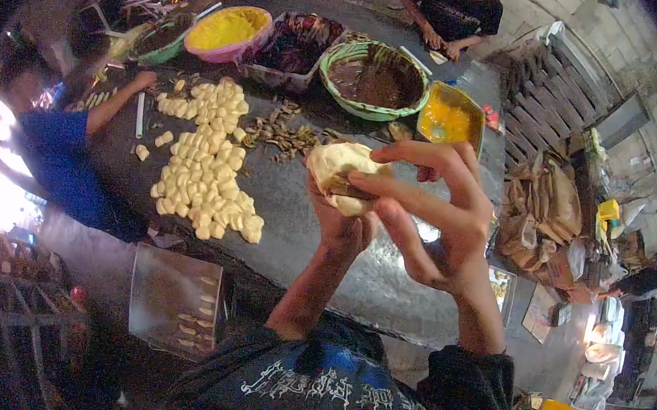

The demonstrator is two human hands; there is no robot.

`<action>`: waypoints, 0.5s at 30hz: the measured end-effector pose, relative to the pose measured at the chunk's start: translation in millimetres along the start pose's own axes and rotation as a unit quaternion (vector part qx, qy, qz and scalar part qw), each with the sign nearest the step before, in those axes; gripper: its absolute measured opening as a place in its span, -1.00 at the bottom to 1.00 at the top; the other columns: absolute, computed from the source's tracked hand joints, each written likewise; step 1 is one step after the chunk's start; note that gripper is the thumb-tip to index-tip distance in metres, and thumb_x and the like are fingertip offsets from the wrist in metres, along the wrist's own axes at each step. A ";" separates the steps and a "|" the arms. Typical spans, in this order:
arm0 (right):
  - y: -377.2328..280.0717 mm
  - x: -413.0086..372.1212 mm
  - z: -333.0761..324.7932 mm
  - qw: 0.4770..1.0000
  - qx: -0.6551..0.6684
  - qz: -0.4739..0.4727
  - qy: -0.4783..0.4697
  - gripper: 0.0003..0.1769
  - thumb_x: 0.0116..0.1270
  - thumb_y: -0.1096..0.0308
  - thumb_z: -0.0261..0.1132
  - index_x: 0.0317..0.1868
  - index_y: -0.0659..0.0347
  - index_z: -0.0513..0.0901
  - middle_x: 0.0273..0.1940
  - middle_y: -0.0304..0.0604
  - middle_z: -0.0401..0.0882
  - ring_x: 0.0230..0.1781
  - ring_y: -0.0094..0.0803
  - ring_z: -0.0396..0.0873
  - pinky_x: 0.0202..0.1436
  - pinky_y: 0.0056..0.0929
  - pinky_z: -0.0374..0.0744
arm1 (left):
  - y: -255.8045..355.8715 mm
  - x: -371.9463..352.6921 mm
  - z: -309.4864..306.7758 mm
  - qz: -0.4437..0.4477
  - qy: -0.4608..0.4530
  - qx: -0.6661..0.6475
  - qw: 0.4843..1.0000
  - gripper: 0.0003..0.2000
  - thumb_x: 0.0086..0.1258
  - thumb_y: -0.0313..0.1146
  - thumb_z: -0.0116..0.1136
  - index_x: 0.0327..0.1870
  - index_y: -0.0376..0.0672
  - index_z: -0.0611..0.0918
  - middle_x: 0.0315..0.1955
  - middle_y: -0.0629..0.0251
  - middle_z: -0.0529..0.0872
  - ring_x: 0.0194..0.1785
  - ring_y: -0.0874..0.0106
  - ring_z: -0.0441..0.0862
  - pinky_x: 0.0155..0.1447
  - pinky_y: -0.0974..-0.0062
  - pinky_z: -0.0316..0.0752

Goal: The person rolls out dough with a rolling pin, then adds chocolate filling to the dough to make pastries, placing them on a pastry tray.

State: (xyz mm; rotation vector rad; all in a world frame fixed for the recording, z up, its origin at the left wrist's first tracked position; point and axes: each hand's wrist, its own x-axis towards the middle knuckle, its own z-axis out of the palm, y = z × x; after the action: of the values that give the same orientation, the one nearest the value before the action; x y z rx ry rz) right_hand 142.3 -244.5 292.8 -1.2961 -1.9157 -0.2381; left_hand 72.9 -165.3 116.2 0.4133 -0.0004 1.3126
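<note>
A: Where is the dough?
B: The dough (333, 157) is up off the dark table (286, 228), in front of the wearer's chest. It is a pale, cupped piece with a brown filling (337, 183) in its hollow.

A: What are the hands doing?
B: The left hand (340, 224) cradles the dough from below, its fingers curled around the underside and mostly hidden. The right hand (456, 210) has its fingers spread: one lies at the upper edge, the next touches the filling, and the thumb is just beside the lower rim. How hard they press is not clear.

A: How would it feel?
B: Light, I judge, and soft enough to dent or stretch. The wall looks pliable and might tear if pinched hard; the filling may be slightly sticky.

A: Where is the best hold?
B: Underneath, on a broad palm, with light fingertips at the rim, away from the filling.

A: What lies nearby?
B: To the left, a crowd of pale balls (203, 180); beside them, brown pieces (284, 132). Beyond stands a green bowl (370, 113) with something dark brown inside.
</note>
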 end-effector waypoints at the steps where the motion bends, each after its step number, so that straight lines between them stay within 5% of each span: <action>1: -10.0 -8.2 -10.5 1.000 -0.016 -0.023 0.004 -0.68 0.24 0.19 0.51 -0.01 0.05 0.86 -0.01 -0.19 0.71 -0.08 -0.28 0.59 -0.12 -0.38 0.55 | -6.2 -9.3 13.6 0.039 -0.012 -0.014 0.999 -0.38 0.28 -0.37 0.51 0.30 -0.09 0.38 0.14 0.23 0.59 0.16 0.32 0.64 0.30 0.29 0.62; 6: -27.1 -49.6 -36.4 0.984 -0.101 -0.138 0.042 -0.57 0.02 0.24 0.62 -0.01 0.00 0.88 -0.06 -0.22 0.67 -0.13 -0.33 0.60 -0.15 -0.39 0.56 | 5.6 -57.2 52.4 0.003 -0.053 -0.042 0.998 -0.38 0.26 -0.20 0.52 0.25 -0.09 0.40 0.16 0.19 0.55 0.15 0.30 0.64 0.22 0.27 0.67; 12: -47.1 -71.3 -62.9 0.993 -0.040 -0.081 0.080 -0.69 -0.07 0.44 0.64 -0.23 0.07 0.87 -0.19 -0.24 0.58 -0.21 -0.37 0.56 -0.25 -0.42 0.53 | 10.7 -83.5 84.5 0.036 -0.169 0.052 0.984 -0.07 -0.08 0.17 0.70 0.18 -0.15 0.36 0.13 0.15 0.53 0.16 0.34 0.62 0.23 0.37 0.59; 15: -39.3 -78.0 -65.5 0.995 0.017 -0.047 0.088 -0.74 -0.06 0.47 0.64 -0.29 0.16 0.84 -0.15 -0.15 0.55 -0.17 -0.37 0.55 -0.23 -0.46 0.51 | 19.3 -78.7 85.8 0.053 -0.253 0.095 0.961 -0.19 0.02 0.03 0.71 0.14 -0.19 0.40 0.08 0.20 0.58 0.14 0.43 0.60 0.21 0.43 0.55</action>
State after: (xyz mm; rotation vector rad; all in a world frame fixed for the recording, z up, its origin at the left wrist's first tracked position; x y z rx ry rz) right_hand 154.6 -353.0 292.6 -1.1255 -1.8249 -0.3555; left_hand 53.7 -260.4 183.2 0.9160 -0.3304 1.2843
